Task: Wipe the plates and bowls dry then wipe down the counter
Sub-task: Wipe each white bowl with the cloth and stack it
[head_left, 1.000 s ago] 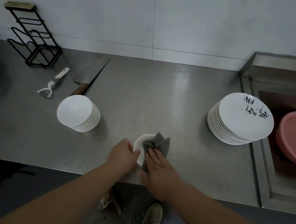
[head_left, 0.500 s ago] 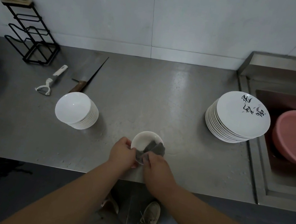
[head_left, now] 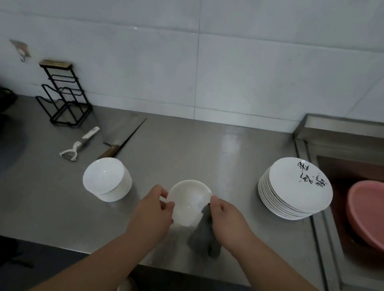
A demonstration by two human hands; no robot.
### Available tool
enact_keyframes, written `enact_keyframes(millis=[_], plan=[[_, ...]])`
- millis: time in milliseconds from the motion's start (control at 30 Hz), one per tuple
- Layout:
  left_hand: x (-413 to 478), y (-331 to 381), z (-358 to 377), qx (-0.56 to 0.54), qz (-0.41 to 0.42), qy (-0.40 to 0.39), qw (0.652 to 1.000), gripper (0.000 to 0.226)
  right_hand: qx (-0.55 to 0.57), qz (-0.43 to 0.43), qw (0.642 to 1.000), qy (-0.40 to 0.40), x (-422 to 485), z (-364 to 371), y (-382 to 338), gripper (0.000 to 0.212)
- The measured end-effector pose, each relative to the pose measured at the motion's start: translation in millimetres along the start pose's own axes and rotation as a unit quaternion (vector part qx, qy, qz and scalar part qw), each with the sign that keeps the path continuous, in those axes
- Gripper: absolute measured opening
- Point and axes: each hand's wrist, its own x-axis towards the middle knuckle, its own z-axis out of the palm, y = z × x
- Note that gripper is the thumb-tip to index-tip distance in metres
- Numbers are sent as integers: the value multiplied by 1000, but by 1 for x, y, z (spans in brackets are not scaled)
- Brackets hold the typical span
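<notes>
A small white bowl (head_left: 187,200) is held just above the steel counter (head_left: 27,208), its opening facing me. My left hand (head_left: 153,210) pinches its left rim. My right hand (head_left: 226,219) grips a grey cloth (head_left: 204,237) at the bowl's right rim, and the cloth hangs down below the hand. To the left stands a stack of white bowls (head_left: 107,178). To the right stands a stack of white plates (head_left: 295,188) with black brush marks on the top one.
A peeler (head_left: 79,144) and a cleaver (head_left: 122,140) lie behind the bowl stack, with a black wire rack (head_left: 62,96) by the wall. A sink (head_left: 336,241) at the right holds a pink basin (head_left: 382,218). A dark appliance sits at the far left.
The bowl has turned from edge-on to opening up toward me. The cloth has come out of the bowl and now hangs at its right rim. The view has tilted up.
</notes>
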Motion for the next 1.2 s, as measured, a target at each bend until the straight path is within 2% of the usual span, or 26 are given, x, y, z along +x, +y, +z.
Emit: enact_keyframes(millis=[100,167,233,300,367,433,500,600,667,733,767,833,900,1000,1067,1200], plan=[[-9,21,-8,-50,11,2,999,20,64,-12,995,81,-4,-1,-14,52],[-14,36,-11,-121,4,-10,993,25,140,-25,982,124,-8,-4,-23,51],[-13,49,-11,-226,-36,-11,973,32,226,-40,963,141,-12,-10,-30,42],[-9,58,-15,-294,-76,-15,953,30,277,-62,950,126,-13,-14,-33,26],[-7,66,-23,-395,-113,-34,911,24,268,-96,953,106,-12,-19,-33,22],[-6,73,-37,-513,-137,-84,843,28,208,-129,964,104,-11,-28,-33,24],[-6,79,-53,-564,-138,-145,801,30,140,-158,972,100,-13,-37,-36,16],[-3,78,-71,-573,-125,-180,790,27,8,-140,985,104,-17,-51,-41,15],[1,73,-79,-569,-114,-177,795,26,-2,-85,987,137,-16,-58,-45,21],[7,67,-84,-557,-100,-167,807,29,110,-55,978,171,-19,-65,-51,30],[9,64,-85,-552,-94,-162,813,33,188,-68,963,182,-23,-66,-57,31],[11,63,-85,-546,-84,-163,817,39,268,-149,930,201,-34,-66,-70,31],[8,68,-83,-546,-67,-181,815,45,203,-252,924,204,-45,-58,-79,31],[4,79,-84,-565,-48,-212,796,49,-24,-339,916,211,-40,-39,-73,32],[7,82,-89,-575,-45,-221,786,51,-83,-336,912,219,-33,-29,-68,40],[15,81,-104,-584,-38,-253,771,51,-76,-308,911,261,-33,-16,-82,46]])
